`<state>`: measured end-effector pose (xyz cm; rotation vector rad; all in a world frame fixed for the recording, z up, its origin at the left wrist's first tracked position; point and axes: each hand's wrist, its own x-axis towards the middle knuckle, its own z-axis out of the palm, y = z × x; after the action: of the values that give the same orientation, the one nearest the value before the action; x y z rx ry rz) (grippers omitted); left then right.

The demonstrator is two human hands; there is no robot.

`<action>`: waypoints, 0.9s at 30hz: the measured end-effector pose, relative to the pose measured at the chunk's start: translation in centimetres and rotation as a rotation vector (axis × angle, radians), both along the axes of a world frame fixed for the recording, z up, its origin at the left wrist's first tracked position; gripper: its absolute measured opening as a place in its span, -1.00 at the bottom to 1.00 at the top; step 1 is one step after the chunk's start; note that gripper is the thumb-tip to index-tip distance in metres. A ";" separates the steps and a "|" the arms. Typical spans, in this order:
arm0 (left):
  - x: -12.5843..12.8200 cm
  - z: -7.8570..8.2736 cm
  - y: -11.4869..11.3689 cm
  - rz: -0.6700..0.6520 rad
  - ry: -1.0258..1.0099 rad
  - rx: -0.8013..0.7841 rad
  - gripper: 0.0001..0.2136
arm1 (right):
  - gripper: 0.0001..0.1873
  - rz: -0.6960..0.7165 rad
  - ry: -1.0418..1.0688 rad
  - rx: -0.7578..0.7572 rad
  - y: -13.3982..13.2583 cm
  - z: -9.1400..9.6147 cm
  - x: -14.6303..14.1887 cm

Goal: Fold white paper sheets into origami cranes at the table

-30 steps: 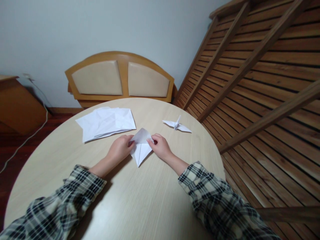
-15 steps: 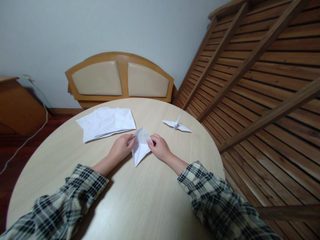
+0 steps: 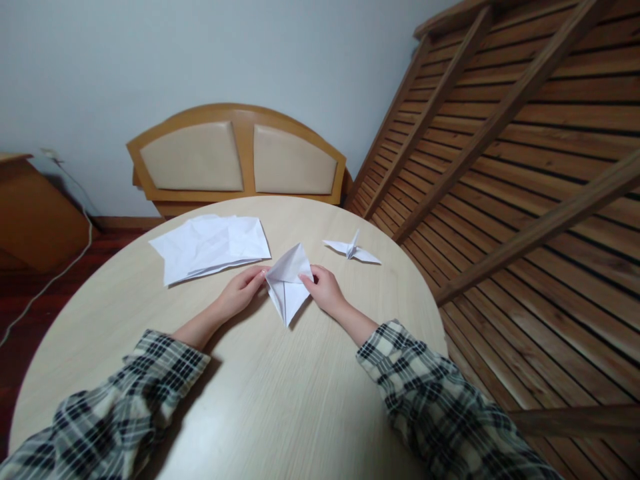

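Note:
A folded sheet of white paper [image 3: 291, 283], kite-shaped with creases and a point toward me, is held between my hands just above the middle of the table. My right hand [image 3: 326, 291] pinches its right side, thumb on top and fingers underneath. At the left corner, my left hand [image 3: 245, 288] has its fingertips closed against the paper's edge; its fingers are partly hidden. Beyond my right hand rests a white paper crane [image 3: 352, 250] with its wings spread. Past my left hand lies a stack of creased white paper sheets [image 3: 215, 247].
The round pale wooden table [image 3: 260, 400] carries all the paper. Behind it stands a wooden headboard [image 3: 245, 153] with two cream panels against the wall. A slatted wooden frame [image 3: 520, 200] leans close on the right. A white cable [image 3: 55, 277] runs along the left.
The folded paper has shifted a little to the right and turned, its upper point now farther right. My right hand moved slightly right with it; my left hand now grips only the corner.

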<state>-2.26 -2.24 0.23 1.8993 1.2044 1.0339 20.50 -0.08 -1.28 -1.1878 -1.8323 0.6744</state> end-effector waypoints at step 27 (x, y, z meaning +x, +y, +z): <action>0.6 0.4 -0.4 -0.066 0.323 0.149 -0.72 | -0.81 0.090 -0.008 0.039 -0.1 0.1 0.0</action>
<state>-1.62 -2.67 0.61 2.2722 1.2588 0.8218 20.49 -0.14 -1.21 -1.0902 -1.9062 0.6821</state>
